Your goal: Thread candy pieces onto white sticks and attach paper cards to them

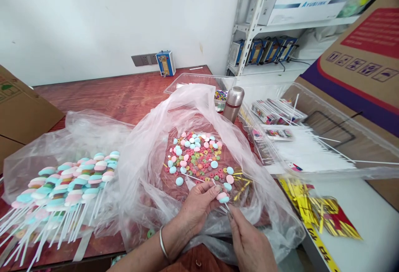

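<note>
My left hand [199,205], with a bangle at the wrist, is closed with thumb and fingers at a pink-and-blue marshmallow candy [222,197]. My right hand [249,241] pinches a thin white stick [226,206] just below that candy. Beneath both hands lies an opened clear plastic bag [137,172]. Loose pink and blue candies [214,164] and small coloured candy rings [199,161] are scattered in its middle. Another white stick [193,177] lies among them, near my left fingertips. My fingers partly hide the candy I hold.
Finished-looking candy sticks [71,180] are piled at the left on plastic. A steel flask [233,103] stands behind the bag. To the right, a clear bin [299,172] holds white sticks [311,149]; yellow twist ties [299,205] lie in front. Cardboard boxes [28,101] flank the table.
</note>
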Demonstrator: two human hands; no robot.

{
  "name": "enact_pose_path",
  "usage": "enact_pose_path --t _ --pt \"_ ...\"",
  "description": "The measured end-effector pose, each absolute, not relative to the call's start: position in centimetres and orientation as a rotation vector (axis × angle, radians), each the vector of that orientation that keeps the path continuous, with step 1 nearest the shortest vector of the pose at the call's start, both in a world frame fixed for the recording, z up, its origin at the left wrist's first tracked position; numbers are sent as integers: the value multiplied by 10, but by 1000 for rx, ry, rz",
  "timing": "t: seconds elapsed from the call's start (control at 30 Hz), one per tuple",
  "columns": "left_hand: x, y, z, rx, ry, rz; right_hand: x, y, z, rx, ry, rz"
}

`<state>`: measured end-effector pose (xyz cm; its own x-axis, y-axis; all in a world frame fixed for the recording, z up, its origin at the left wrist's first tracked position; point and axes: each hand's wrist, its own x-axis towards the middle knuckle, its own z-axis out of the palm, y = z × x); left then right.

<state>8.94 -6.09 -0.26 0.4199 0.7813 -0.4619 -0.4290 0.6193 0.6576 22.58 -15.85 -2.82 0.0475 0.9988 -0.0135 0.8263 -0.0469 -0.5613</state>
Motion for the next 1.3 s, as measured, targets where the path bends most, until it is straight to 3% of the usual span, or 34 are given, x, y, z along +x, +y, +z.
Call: enact_pose_path --t 0.4,0.63,0.77,1.07,1.3 --pt "78 -47 -3 740 957 816 219 -101 1 -1867 -1824 509" --pt "76 3 -8 2044 1259 818 257 -72 11 -2176 -1628 519" --pt "89 24 -17 2405 1341 653 251 -63 5 -2296 -1659 582" --pt "98 6 -10 2126 1319 800 235 -54 -2 -2097 -1352 498" --pt "99 -9 -8 2180 1144 920 225 -52 -9 -1680 -1029 837"
